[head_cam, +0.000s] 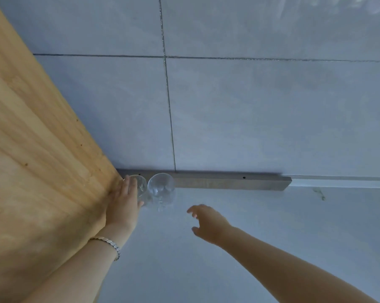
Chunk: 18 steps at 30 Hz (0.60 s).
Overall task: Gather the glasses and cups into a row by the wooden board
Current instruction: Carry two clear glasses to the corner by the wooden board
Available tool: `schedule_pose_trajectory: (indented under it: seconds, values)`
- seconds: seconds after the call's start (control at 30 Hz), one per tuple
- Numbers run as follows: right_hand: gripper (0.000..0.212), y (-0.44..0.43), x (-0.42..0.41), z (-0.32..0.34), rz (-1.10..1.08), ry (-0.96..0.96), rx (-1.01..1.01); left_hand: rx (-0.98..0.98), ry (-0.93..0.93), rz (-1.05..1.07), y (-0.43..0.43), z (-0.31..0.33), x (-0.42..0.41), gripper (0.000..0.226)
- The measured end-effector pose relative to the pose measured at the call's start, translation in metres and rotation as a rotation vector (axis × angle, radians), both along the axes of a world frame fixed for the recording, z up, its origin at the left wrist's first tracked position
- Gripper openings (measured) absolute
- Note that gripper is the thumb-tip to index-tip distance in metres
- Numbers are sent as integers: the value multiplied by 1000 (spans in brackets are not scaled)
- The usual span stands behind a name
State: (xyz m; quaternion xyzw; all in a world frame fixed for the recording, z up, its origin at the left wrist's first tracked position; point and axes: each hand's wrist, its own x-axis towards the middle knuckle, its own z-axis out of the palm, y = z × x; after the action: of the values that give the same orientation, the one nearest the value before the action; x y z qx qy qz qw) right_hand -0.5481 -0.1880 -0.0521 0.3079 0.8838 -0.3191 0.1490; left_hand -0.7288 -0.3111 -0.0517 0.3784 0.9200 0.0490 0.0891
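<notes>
A grey tiled wall (272, 106) fills most of the view, its large matte panels split by thin dark grout lines. Below it runs a smooth pale grey countertop (272, 226), faintly mottled. Along the left stands a broad wooden board (31, 149), honey-coloured with long straight grain and a few small dark knots, its edge running diagonally down to the corner. A flat, narrow grey strip (228, 182) with small round holes lies where wall meets counter.

Two clear drinking glasses stand upright side by side in that corner, just beside the board. The left glass (142, 185) is round-rimmed and thin-walled; the left hand (124, 206) lies against its left side, fingers straight and together, thumb near its base, touching rather than clasping it. The right glass (161, 189) is the same shape, close against its neighbour, with bright glints in its base. The right hand (206, 221) hovers open over the counter, fingers loosely curled, holding nothing. A silver linked bracelet (110, 243) circles the left wrist.
</notes>
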Motion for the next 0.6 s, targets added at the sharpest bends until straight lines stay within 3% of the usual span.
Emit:
schedule_pose_trajectory:
  seconds: [0.1,0.2,0.3,0.4,0.6]
  values:
    - [42,2,44,8,70,-233,17,-42,42,-127,-9,9,27,58]
    - [42,7,91,15,103,-418,90,-128,6,-252,-10,39,77,12]
    - [43,18,144,19,43,-452,94,-188,-201,-288,5,54,132,10]
    - [43,36,209,30,-53,-436,75,-175,-273,-354,38,56,194,26]
    - [48,92,369,42,-247,-413,39,-247,-387,-482,132,41,331,27]
